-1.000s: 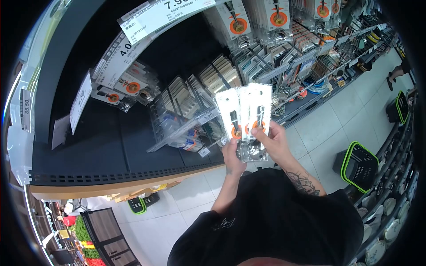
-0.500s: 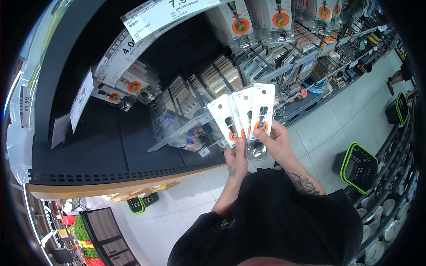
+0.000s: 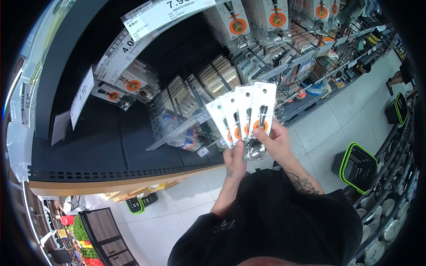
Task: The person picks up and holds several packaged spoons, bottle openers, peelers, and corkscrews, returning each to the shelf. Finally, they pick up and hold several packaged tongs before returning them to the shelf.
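Both hands hold a fan of several white carded spoon packs (image 3: pixel 243 116) in front of a shop shelf. Each card has an orange disc, a hang hole at the top and a shiny metal spoon bowl at the bottom. My right hand (image 3: pixel 277 141) pinches the rightmost card, thumb on its front. My left hand (image 3: pixel 234 162) grips the lower ends of the cards from below and behind. The fan spreads up and to the left.
More of the same packs (image 3: pixel 235 20) hang on pegs above, under white price tags (image 3: pixel 153 15). Boxed goods sit in clear shelf trays (image 3: pixel 182 128). A dark shelf (image 3: pixel 111 155) lies left. Black-and-green baskets (image 3: pixel 357 165) stand on the tiled floor; a person (image 3: pixel 399 75) walks far right.
The cards were stacked close together a second ago; they are now fanned wider apart, the left ones tilting further left. Both hands stay in about the same place.
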A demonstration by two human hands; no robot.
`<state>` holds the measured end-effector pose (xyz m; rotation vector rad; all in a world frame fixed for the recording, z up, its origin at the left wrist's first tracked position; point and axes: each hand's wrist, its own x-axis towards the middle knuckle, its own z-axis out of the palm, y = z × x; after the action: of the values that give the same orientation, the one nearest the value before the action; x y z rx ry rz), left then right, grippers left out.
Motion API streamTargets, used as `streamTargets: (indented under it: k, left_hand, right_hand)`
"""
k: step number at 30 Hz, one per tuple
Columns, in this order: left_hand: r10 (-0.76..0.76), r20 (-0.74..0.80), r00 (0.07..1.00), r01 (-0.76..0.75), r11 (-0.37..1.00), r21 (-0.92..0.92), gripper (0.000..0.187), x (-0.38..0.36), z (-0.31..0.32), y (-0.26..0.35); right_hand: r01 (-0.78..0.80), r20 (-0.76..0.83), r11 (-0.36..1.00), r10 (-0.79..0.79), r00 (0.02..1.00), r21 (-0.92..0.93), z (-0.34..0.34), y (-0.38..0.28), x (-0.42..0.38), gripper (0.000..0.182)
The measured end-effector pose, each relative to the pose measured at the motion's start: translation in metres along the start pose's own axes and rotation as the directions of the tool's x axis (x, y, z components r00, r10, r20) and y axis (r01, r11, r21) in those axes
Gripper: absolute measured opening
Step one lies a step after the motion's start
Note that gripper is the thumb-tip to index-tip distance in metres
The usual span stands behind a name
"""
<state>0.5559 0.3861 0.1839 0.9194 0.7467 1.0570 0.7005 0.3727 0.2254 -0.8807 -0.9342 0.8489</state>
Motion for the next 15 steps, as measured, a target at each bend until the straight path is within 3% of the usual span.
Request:
streamTargets:
  k: [4, 9, 10, 12, 15]
  left_hand:
    - [0.105, -0.015, 0.994, -0.105, 0.990, -0.092, 0.041, -0.003, 0.008, 0.003]
    - [0.011, 0.025, 1.000, -0.005, 0.970, -0.244, 0.045, -0.006, 0.015, 0.006]
    - [0.011, 0.028, 1.000, -0.004, 0.970, -0.243, 0.045, -0.006, 0.013, 0.004]
    - [0.035, 0.108, 0.994, -0.010, 0.975, -0.222, 0.047, -0.007, 0.010, 0.002]
    - [0.066, 0.102, 0.993, -0.052, 0.991, -0.127, 0.049, -0.009, 0.016, 0.003]
  right_hand:
    - [-0.315, 0.026, 0.929, 0.316, 0.948, 0.196, -0.005, -0.005, -0.006, 0.024]
    - [-0.154, 0.113, 0.988, 0.152, 0.982, 0.011, -0.004, -0.008, -0.003, 0.026]
    - [-0.097, 0.122, 0.995, 0.099, 0.988, -0.024, -0.002, -0.011, -0.001, 0.027]
    - [-0.106, 0.129, 0.993, 0.111, 0.985, -0.045, -0.004, -0.016, 0.000, 0.027]
    - [-0.124, 0.129, 0.992, 0.126, 0.984, -0.029, -0.007, -0.014, -0.001, 0.029]
